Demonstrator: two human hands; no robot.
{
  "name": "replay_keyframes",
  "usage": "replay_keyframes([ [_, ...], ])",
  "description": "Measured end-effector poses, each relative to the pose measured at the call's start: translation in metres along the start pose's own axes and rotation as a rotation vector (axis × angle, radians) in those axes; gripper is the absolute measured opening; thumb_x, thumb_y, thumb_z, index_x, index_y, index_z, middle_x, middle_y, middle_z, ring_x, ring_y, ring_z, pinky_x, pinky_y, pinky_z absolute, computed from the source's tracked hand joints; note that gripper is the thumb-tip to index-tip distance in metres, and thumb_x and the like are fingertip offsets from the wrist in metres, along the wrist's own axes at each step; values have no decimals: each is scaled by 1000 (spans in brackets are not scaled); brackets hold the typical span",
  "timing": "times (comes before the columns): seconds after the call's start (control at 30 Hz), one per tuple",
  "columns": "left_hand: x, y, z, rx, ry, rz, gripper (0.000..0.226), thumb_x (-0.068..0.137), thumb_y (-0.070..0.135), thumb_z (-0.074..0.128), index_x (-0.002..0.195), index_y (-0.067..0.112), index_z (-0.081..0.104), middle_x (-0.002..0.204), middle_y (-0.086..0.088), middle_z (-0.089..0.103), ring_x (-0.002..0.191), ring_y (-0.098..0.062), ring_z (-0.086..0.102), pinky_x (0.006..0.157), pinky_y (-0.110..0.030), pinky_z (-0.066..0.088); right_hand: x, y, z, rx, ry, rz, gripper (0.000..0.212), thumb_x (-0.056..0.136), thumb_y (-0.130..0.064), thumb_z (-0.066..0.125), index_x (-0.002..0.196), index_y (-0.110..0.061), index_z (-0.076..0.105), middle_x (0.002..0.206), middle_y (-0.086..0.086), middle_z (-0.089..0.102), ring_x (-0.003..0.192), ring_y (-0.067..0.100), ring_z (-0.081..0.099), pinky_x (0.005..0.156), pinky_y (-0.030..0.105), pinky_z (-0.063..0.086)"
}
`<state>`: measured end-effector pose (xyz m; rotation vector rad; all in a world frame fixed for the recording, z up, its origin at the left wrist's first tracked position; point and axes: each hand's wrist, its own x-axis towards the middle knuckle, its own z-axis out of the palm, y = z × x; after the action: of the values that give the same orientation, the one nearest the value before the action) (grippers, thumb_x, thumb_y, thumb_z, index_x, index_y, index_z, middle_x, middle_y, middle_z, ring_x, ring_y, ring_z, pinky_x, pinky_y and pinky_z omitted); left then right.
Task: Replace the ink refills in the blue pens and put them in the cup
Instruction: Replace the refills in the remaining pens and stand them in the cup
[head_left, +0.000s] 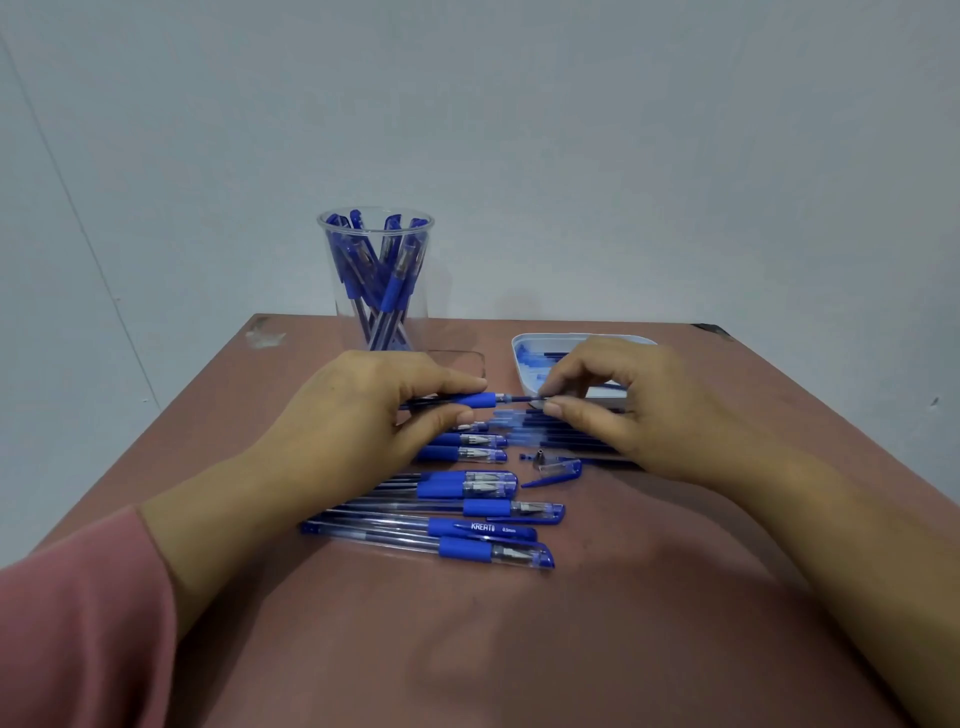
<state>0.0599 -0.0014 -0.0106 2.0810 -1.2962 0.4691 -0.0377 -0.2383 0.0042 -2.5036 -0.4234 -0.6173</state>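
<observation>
My left hand (384, 410) grips a blue pen barrel (475, 399) by its rubber grip, held level above the table. My right hand (618, 410) pinches the ink refill (522, 399) that sticks out of the barrel's open end. A clear plastic cup (375, 280) at the back holds several blue pens. Several capped blue pens (457, 519) lie in a row on the brown table in front of me. A loose blue cap (558, 472) and a small metal tip (540, 457) lie below my right hand.
A white tray (524, 364) with blue refills stands behind my right hand. More refills (550, 436) lie on the table under that hand. The brown table (519, 649) ends at a pale wall behind the cup. A pink sleeve covers my left forearm.
</observation>
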Motion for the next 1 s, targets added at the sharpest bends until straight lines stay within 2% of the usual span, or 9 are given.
replay_keyframes([
  [0.1, 0, 0, 1, -3, -12, -4, 35, 83, 50, 56, 113, 38, 69, 90, 22, 68, 82, 2, 62, 70, -22, 52, 2, -2, 6, 4, -51, 12, 24, 91, -20, 64, 99, -43, 66, 90, -18, 64, 90, 4, 61, 79, 12, 44],
  [0.2, 1, -2, 1, 6, 3, -12, 30, 85, 41, 62, 113, 37, 69, 90, 20, 68, 81, 0, 63, 70, -26, 54, 1, 0, 2, -7, -88, 22, 31, 93, -21, 61, 107, -49, 61, 93, -18, 61, 93, 6, 59, 82, 17, 45],
  [0.33, 0, -3, 0, 32, 0, -15, 30, 85, 38, 63, 115, 36, 69, 94, 19, 69, 83, -1, 64, 73, -26, 55, 0, 7, -4, -95, -205, 78, 33, 90, -25, 65, 101, -55, 58, 93, -18, 57, 95, 0, 53, 85, 18, 41],
  [0.47, 0, -2, 0, 30, -1, -13, 30, 85, 39, 63, 114, 36, 69, 94, 20, 69, 83, -1, 63, 73, -25, 55, 2, 2, 0, -154, -342, 105, 21, 89, -26, 66, 103, -42, 70, 90, -17, 52, 96, 1, 43, 84, 16, 35],
  [0.57, 1, -1, 0, 23, -4, -13, 30, 85, 39, 63, 114, 37, 69, 92, 22, 67, 83, -1, 63, 72, -27, 55, 4, -1, 3, -215, -364, 69, 18, 89, -27, 66, 102, -38, 72, 88, -20, 49, 94, 3, 40, 83, 15, 34],
  [0.67, 1, 0, -1, 15, -11, -5, 36, 83, 50, 54, 114, 38, 69, 89, 28, 62, 85, 2, 62, 72, -24, 54, 4, -2, 4, -234, -354, 53, 16, 89, -28, 65, 100, -38, 72, 89, -22, 49, 95, 3, 40, 84, 15, 34],
  [0.83, 1, -1, -1, 28, -6, -11, 29, 85, 35, 66, 114, 37, 69, 88, 27, 63, 83, 1, 63, 72, -27, 55, 3, -5, 1, -163, -319, 66, 20, 91, -28, 63, 108, -37, 69, 96, -19, 57, 100, 1, 43, 87, 14, 35],
  [1.0, 0, 0, -2, 18, -4, -15, 29, 85, 39, 63, 114, 38, 69, 90, 25, 65, 82, 0, 63, 71, -29, 56, 4, -5, 7, -173, -371, 38, 18, 89, -26, 67, 103, -37, 73, 91, -18, 65, 96, 3, 47, 85, 17, 37],
])
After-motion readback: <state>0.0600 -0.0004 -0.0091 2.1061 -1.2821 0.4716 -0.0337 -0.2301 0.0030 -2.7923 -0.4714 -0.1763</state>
